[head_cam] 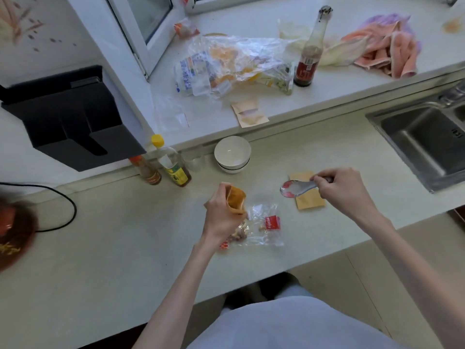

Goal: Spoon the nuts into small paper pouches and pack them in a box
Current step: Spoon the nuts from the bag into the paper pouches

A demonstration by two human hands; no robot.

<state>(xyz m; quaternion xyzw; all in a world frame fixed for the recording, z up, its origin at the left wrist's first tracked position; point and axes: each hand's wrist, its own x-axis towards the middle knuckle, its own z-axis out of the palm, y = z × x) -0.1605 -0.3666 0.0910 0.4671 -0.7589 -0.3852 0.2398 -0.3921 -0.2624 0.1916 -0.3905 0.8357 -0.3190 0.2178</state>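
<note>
I see left hand gripping small brown paper pouch mouth-up for filling | right hand holding white ceramic spoon, right of pouch, ready to scoop

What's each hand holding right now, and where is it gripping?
Left hand grips the open paper pouch around its side. Right hand pinches the spoon by its handle end.

Soft daylight from window, faint shadows, wide-angle edge warp, slight blur maybe
</note>
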